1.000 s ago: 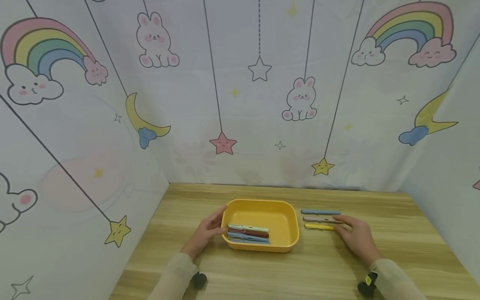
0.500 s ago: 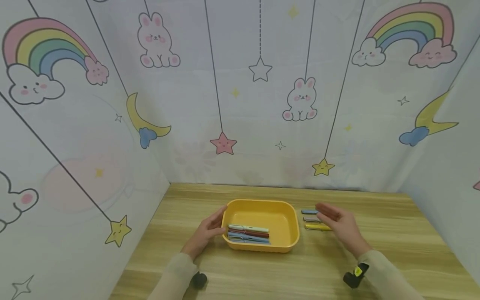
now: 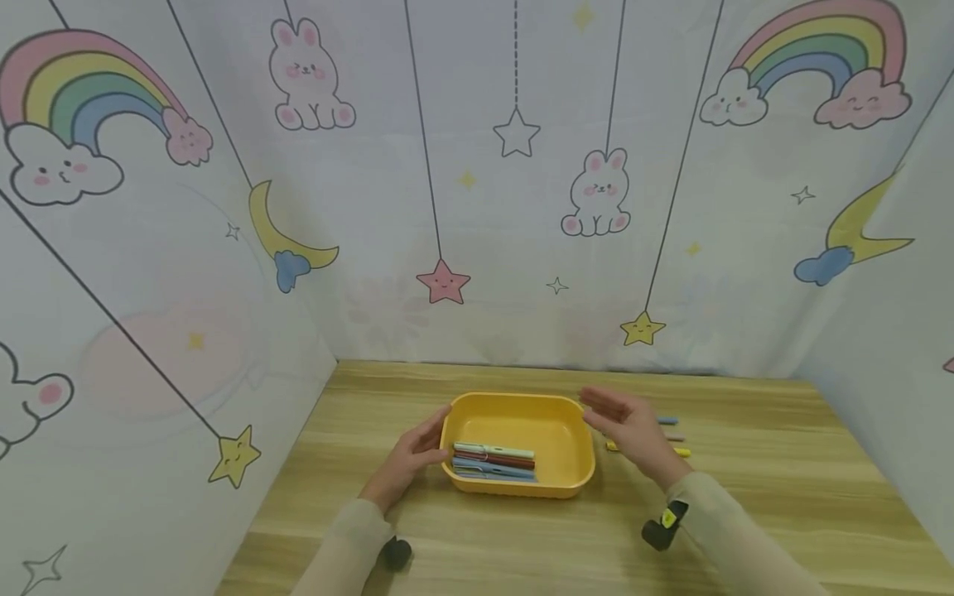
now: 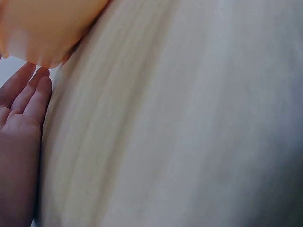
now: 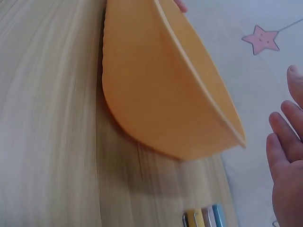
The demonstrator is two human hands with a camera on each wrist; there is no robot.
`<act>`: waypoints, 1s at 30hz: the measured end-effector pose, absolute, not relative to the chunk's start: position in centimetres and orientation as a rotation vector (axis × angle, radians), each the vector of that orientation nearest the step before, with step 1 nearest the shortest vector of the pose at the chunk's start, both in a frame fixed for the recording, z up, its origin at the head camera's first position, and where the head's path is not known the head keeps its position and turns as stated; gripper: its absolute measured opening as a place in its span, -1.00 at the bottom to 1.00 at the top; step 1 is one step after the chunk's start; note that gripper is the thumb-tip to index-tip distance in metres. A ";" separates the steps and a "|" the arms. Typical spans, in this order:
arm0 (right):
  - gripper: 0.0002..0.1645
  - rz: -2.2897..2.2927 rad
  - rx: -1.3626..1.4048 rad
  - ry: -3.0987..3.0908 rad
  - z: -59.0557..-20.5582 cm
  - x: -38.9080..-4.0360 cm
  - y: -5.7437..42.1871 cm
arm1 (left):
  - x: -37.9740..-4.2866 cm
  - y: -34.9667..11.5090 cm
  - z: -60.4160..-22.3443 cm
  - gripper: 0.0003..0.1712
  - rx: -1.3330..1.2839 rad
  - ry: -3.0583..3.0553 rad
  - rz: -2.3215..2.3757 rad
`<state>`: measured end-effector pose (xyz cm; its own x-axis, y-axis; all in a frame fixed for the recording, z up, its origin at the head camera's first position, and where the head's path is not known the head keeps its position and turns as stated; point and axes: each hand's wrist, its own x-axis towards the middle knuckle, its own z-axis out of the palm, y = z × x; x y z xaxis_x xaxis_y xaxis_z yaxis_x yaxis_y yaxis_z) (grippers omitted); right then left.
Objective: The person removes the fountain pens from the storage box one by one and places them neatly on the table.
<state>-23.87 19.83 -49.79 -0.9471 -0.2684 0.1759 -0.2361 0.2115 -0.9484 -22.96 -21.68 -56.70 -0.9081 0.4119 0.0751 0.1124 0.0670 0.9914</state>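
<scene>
A yellow plastic basket (image 3: pixel 477 422) sits on the table. At its left end lie several pens side by side: a mint green pen (image 3: pixel 514 454), a dark red pen (image 3: pixel 514 463) and blue ones. My left hand (image 3: pixel 406 459) rests against the basket's left side, fingers fairly straight; the left wrist view shows its fingertips at the basket wall (image 4: pixel 52 28). My right hand (image 3: pixel 633 430) hovers by the right rim with extended fingers and nothing held. A gap separates that hand (image 5: pixel 289 161) from the basket (image 5: pixel 147 85) in the right wrist view.
Right of the basket, partly behind my right hand, lie a blue pen (image 3: pixel 668 420), a pinkish pen (image 3: pixel 676 438) and a yellow pen (image 3: pixel 683 452). A printed fabric wall (image 3: pixel 514 323) closes off the wooden table (image 3: pixel 477 546) at the back and both sides.
My right hand has left the row of three pens and moved left to the basket's right rim, its fingers now extended. The left hand and the pens have stayed put.
</scene>
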 end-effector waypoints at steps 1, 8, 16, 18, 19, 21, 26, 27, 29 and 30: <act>-0.35 -1.890 -0.511 2.411 -49.7 -24.0 19.4 | -23.0 -21.7 -56.7 -0.15 0.535 2.115 1.932; -0.36 -1.821 -0.532 2.365 -49.4 -24.4 16.7 | -23.0 -21.6 -56.7 -0.15 0.539 2.119 1.936; -0.38 -1.714 -0.593 2.373 -49.6 -24.8 14.1 | -22.9 -21.7 -56.6 -0.14 0.519 2.123 1.933; -0.39 -1.692 -0.612 2.370 -49.8 -24.9 13.7 | -22.8 -21.7 -56.6 -0.14 0.516 2.119 1.938; -0.39 -1.685 -0.616 2.366 -49.9 -24.9 13.5 | -22.9 -21.7 -56.7 -0.14 0.518 2.120 1.937; -0.40 -1.671 -0.622 2.358 -50.0 -25.0 13.1 | -22.9 -21.7 -56.8 -0.14 0.524 2.122 1.937; -0.44 -1.655 -0.601 2.360 -50.1 -25.0 12.1 | -22.9 -21.7 -56.9 -0.14 0.531 2.129 1.934; -0.45 -1.650 -0.592 2.368 -50.0 -24.9 11.9 | -22.9 -21.7 -56.9 -0.14 0.528 2.129 1.934; -0.48 -1.632 -0.565 2.387 -50.0 -24.9 11.5 | -22.9 -21.7 -56.8 -0.14 0.517 2.129 1.931; -0.49 -1.623 -0.555 2.393 -50.1 -24.9 11.3 | -22.9 -21.7 -56.8 -0.14 0.512 2.126 1.932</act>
